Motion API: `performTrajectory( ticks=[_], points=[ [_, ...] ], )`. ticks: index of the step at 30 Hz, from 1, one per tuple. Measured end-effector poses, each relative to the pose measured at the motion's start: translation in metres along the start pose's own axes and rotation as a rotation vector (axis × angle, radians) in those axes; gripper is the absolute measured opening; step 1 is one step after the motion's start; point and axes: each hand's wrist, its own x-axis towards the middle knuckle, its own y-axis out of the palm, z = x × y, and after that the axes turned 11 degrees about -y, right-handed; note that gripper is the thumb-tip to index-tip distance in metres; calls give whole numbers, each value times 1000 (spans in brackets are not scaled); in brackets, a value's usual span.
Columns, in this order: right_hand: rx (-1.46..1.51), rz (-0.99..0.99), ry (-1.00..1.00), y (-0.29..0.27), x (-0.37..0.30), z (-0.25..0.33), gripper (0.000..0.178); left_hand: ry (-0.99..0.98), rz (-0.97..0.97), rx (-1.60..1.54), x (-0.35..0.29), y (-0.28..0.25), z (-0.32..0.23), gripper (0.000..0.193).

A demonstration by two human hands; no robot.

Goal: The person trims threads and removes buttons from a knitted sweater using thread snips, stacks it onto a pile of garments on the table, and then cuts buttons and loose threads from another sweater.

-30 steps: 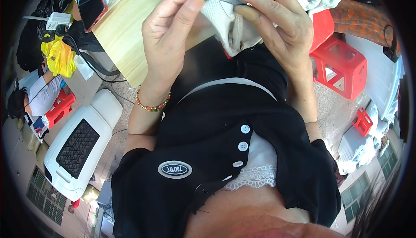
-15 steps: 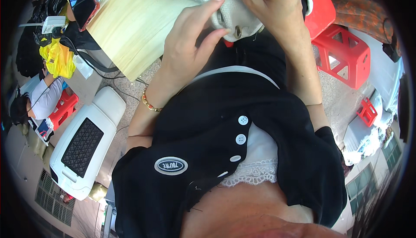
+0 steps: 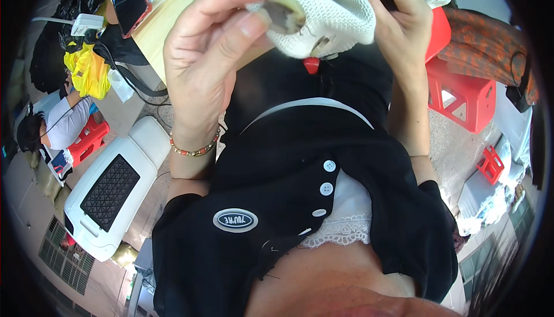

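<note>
Off-white knitted garment (image 3: 340,14) is bunched up in front of me over my lap, at the table's near edge. My left hand (image 3: 202,57) has its thumb and forefinger closed at the rim of a large shiny grey-brown button (image 3: 288,17) by the knit. A second button (image 3: 320,44) shows nearly edge-on lower down the garment, with loose thread ends beside it. My right hand (image 3: 401,14) grips the garment's right side, fingers curled. Something dark shows between its fingers, too hidden to name. A small red tip (image 3: 311,65) pokes out under the knit.
A phone (image 3: 129,2) lies at the left of the wooden table (image 3: 164,34). Cables and a yellow plastic bag (image 3: 86,69) are further left, near a seated person (image 3: 60,124). A white padded case (image 3: 115,193) stands below them. Red stools (image 3: 461,95) stand at right.
My left hand has turned and moved left, its thumb and forefinger now at a button that faces me. The right hand has shifted slightly right with the garment.
</note>
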Motion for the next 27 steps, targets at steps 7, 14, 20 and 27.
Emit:
performTrajectory(
  ticks=[7,14,20,27],
  points=[
    [63,-37,55,-12,-7,8,35,50,-7,1,9,-3,4,43],
    [115,12,73,-13,-3,13,36,163,-79,330,13,-12,13,47],
    [32,107,-144,-19,5,14,38,120,-148,235,19,1,12,29],
    [-33,186,-179,-20,13,24,40,65,-193,203,22,1,15,25]
  ],
)
